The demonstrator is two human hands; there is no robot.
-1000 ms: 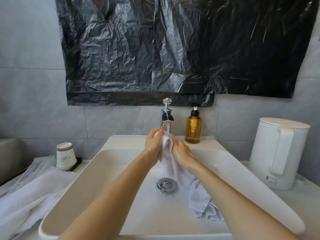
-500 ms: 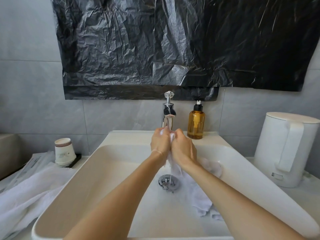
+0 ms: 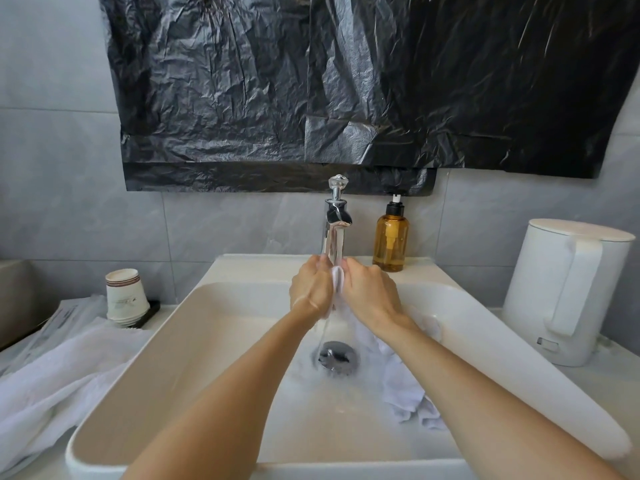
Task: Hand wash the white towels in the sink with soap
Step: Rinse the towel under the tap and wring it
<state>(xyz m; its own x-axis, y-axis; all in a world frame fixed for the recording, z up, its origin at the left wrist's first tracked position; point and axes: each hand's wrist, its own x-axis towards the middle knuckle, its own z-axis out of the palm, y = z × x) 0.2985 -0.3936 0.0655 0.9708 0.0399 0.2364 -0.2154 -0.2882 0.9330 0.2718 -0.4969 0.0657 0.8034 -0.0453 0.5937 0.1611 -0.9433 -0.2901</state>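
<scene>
The white towel [image 3: 401, 379] lies mostly in the basin of the sink [image 3: 221, 341], its wet, crumpled tail trailing to the right of the drain [image 3: 336, 355], while its upper end is bunched into a small wad directly under the faucet [image 3: 335, 223]. The left hand [image 3: 311, 289] and the right hand [image 3: 369, 292] are both curled closed on that wad, pressed palm toward palm with the cloth between them and water running down onto it. The step in hand looks like rubbing or rinsing one section under the stream; whether soap is already worked in cannot be told. The next move probably calls for feeding a fresh section up between the palms, or a reach to the soap bottle [image 3: 390, 242] just right of the faucet. The towel is soft, limp and heavy with water; the sink is smooth, glossy and rectangular with sloped walls; the bottle is amber, cylindrical, with a black pump. A second towel [image 3: 59, 375], dry-looking, is heaped left of the sink.
</scene>
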